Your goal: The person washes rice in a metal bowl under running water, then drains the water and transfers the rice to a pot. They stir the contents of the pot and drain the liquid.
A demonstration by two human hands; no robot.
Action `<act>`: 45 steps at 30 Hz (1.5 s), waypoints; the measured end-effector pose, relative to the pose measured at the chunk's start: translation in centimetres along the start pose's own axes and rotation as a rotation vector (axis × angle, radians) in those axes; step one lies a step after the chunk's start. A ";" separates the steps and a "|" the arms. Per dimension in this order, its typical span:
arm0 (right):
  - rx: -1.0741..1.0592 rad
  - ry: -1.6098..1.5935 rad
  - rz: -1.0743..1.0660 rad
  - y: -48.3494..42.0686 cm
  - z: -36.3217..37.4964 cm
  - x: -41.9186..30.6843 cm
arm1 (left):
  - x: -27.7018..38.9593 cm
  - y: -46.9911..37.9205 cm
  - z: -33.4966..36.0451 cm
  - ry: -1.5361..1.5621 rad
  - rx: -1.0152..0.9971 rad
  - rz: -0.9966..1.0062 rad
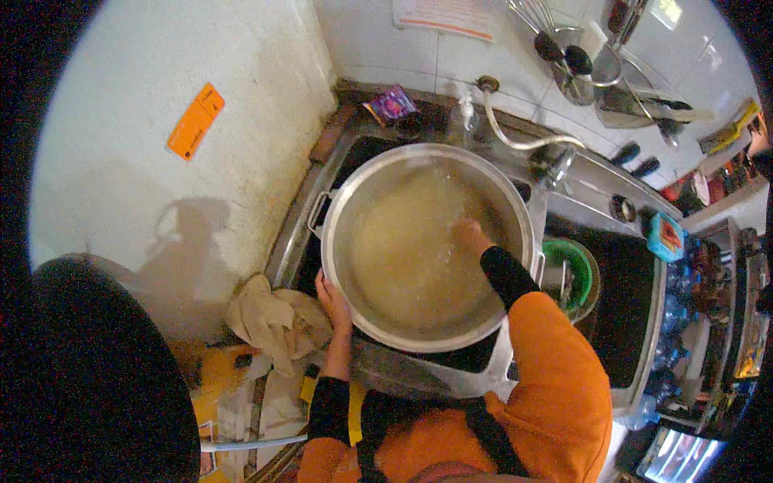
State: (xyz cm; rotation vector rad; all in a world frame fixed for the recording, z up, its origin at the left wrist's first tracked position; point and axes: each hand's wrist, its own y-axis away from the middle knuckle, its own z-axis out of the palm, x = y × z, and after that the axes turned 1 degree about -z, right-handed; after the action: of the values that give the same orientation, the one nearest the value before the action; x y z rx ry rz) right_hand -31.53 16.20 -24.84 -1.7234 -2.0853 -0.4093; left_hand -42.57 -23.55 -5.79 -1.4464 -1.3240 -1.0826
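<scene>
A wide metal pot (429, 344) with side handles stands over a sink basin and holds cloudy, pale liquid with what look like grains in it. My left hand (336, 307) rests against the outer wall of the pot at its lower left, fingers along the side below the rim. Reaching in from the right, my right hand (473, 236) is in the pot at the liquid; it is blurred, and its fingers are hidden, so whether it holds anything does not show. A faucet (561, 166) is behind the pot's right edge.
A crumpled beige cloth (272, 320) hangs left of my left hand. Right of the pot, a green strainer (574, 271) sits in a round bowl in the second basin. A purple packet (395, 104) lies behind, near a white hose (513, 143). Whisks (537, 24) and ladles hang on the wall.
</scene>
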 end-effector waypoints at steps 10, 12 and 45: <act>-0.190 -0.574 0.221 -9.5 -2.7 -14.4 | -1.3 0.5 0.0 -0.051 -0.001 -0.018; -0.325 -0.767 0.178 -5.9 -6.1 -15.5 | -1.4 0.5 0.2 -0.052 -0.003 -0.003; 0.687 -1.401 1.255 -22.3 -11.3 -3.1 | -0.5 0.8 -0.3 -0.021 -0.096 -0.006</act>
State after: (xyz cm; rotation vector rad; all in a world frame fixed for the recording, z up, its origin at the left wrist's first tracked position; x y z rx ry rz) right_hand -51.56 3.92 -15.75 -2.4933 -0.7856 2.0027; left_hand -41.78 -24.03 -6.26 -1.5287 -1.3079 -1.1515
